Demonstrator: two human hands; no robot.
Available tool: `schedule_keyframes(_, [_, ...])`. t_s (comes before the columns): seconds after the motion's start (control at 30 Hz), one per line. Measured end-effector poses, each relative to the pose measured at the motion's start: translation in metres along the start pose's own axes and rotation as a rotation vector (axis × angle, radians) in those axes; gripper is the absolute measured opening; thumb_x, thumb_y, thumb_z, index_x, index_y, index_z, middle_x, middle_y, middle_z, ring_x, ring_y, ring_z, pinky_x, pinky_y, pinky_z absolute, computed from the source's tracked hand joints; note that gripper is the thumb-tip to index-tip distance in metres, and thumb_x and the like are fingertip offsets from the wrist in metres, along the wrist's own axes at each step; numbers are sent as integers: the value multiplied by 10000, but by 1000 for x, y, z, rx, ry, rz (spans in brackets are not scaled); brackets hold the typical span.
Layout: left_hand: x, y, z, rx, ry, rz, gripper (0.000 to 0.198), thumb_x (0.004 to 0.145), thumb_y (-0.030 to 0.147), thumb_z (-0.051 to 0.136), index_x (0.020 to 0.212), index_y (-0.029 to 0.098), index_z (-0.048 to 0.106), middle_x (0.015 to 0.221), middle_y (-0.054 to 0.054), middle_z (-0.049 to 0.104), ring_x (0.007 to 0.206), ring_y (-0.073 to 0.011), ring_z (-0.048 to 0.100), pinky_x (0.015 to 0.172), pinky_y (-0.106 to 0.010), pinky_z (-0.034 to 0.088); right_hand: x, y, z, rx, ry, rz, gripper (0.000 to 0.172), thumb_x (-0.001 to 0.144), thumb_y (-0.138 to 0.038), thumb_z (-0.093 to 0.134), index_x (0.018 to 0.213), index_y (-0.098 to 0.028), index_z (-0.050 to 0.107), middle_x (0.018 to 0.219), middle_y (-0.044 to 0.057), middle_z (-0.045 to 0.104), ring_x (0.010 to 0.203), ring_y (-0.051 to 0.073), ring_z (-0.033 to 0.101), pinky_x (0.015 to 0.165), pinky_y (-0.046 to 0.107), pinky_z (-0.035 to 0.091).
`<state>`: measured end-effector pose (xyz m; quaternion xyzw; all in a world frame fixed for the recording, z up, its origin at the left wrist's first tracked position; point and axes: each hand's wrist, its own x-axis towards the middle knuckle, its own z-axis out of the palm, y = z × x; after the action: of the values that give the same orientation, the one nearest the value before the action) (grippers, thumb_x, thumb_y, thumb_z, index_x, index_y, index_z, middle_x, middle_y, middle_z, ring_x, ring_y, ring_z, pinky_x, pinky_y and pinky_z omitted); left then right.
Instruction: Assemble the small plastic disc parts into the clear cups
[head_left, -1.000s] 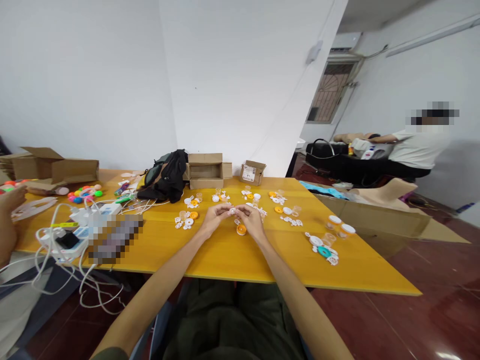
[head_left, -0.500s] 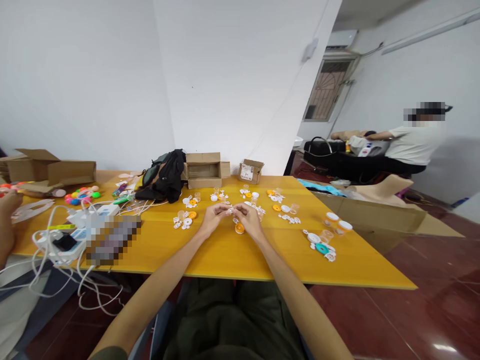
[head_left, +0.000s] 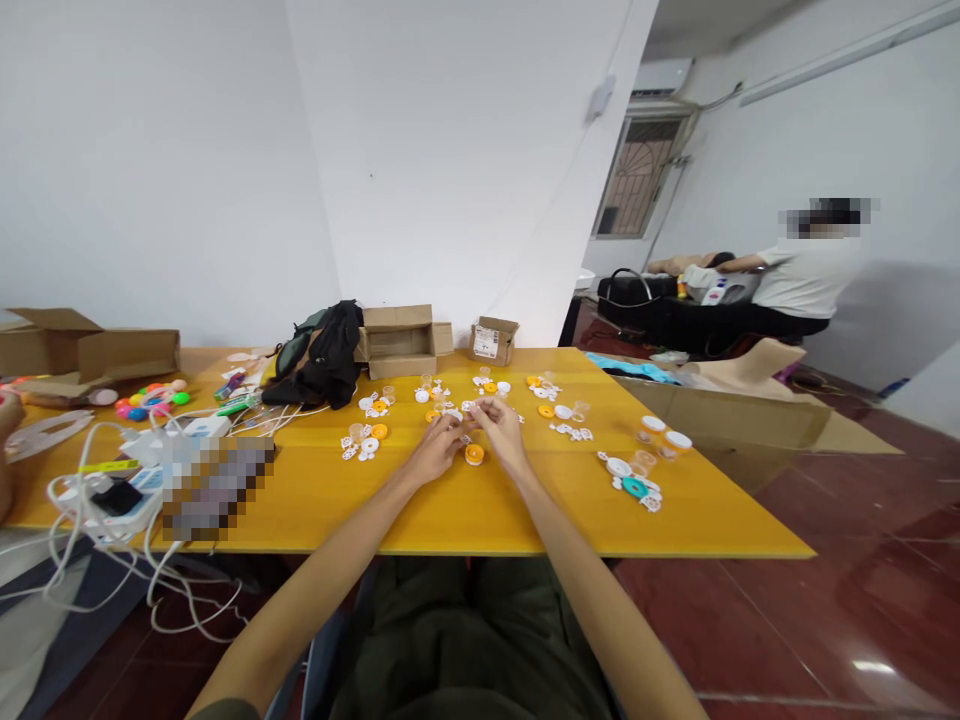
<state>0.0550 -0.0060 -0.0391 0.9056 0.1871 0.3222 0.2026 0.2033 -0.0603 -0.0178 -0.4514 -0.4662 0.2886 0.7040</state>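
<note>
My left hand [head_left: 435,449] and my right hand [head_left: 501,432] meet over the middle of the yellow table [head_left: 420,500], fingertips pinched together on a small white plastic piece [head_left: 466,432] that is too small to make out well. An orange round cap [head_left: 474,454] lies on the table just below and between the hands. Several small groups of white gear-like parts and orange caps [head_left: 367,440] are spread across the table beyond and beside the hands. A teal disc with white parts [head_left: 634,487] lies to the right.
Open cardboard boxes [head_left: 397,340] and a black bag [head_left: 326,350] sit at the table's far edge. White cables, a power strip [head_left: 112,490] and coloured toys [head_left: 146,400] crowd the left end. Another person [head_left: 795,285] sits at the far right; someone's hand [head_left: 7,450] shows at the left edge.
The camera has turned slightly, shifting the scene left. My hands stay together at the table's middle; the left fingers now reach further toward the right hand.
</note>
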Motion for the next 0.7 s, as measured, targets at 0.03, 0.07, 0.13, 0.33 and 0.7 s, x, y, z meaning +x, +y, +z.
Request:
schedule_keyframes(0.03, [0, -1, 0, 19, -19, 4, 277, 921, 141, 548, 1108, 233, 730, 1116, -94, 646, 1085, -254, 599, 1021, -416, 476, 0, 1, 0, 6, -5, 7, 375, 653, -566, 772, 751, -237, 620, 687, 7, 691, 678, 207, 688, 631, 326, 581])
schedule_keyframes(0.07, [1, -2, 1, 25, -27, 5, 251, 926, 149, 546, 1064, 229, 740, 1106, -93, 647, 1083, -254, 598, 1019, -412, 474, 1, 1, 0, 9, -10, 11, 381, 647, -567, 778, 753, -236, 622, 689, 8, 693, 677, 207, 690, 624, 325, 581])
schedule_keyframes(0.13, [2, -5, 2, 7, -25, 0, 214, 926, 152, 551, 986, 217, 746, 1091, -90, 653, 1081, -249, 599, 1012, -397, 475, 2, 4, 0, 9, -16, 16, 385, 644, -565, 783, 764, -232, 633, 705, 15, 702, 687, 207, 695, 622, 323, 584])
schedule_keyframes(0.33, [4, -5, 0, -161, 45, -79, 147, 887, 146, 599, 822, 194, 721, 947, -63, 691, 932, -220, 640, 909, -359, 518, 4, 13, -4, -38, -29, 21, 331, 681, -517, 764, 798, -222, 672, 733, 34, 732, 704, 217, 713, 644, 335, 597])
schedule_keyframes(0.7, [8, 4, -9, -584, 291, -260, 108, 830, 251, 679, 903, 178, 710, 819, -22, 734, 675, -141, 655, 671, -252, 540, 2, 19, 0, -264, -63, -46, 84, 747, -294, 686, 743, -233, 744, 742, 34, 778, 718, 236, 741, 737, 377, 617])
